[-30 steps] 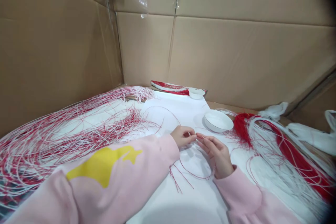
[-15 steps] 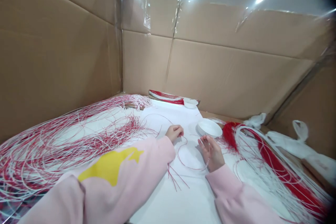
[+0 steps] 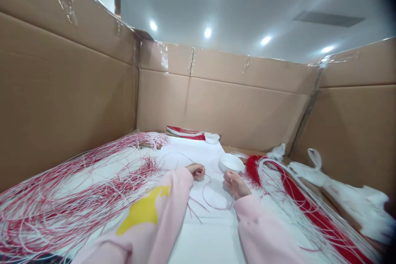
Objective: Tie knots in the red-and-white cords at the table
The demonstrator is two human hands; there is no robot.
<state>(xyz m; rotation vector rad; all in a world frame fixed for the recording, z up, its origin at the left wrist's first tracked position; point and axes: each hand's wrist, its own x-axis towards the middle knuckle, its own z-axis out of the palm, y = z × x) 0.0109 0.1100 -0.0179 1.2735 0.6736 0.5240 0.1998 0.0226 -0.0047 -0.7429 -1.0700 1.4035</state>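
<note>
My left hand [image 3: 197,170] is curled closed, pinching one end of a thin red-and-white cord loop [image 3: 213,198] that lies on the white sheet [image 3: 210,235]. My right hand [image 3: 235,184] has its fingers bent round the loop's other end, just below a white bowl [image 3: 231,162]. The two hands are a short way apart with the loop curving between them. Both arms wear pink sleeves; the left one shows a yellow print.
A wide spread of loose red and white cords [image 3: 71,198] covers the left. A red-and-white cord bundle [image 3: 297,202] runs along the right beside white plastic bags [image 3: 337,189]. A second small white dish [image 3: 211,137] sits far back. Cardboard walls [image 3: 241,107] enclose the area.
The camera has tilted up, showing the ceiling. My hands, touching a second ago, have drawn apart, and the cord between them now hangs as an open loop.
</note>
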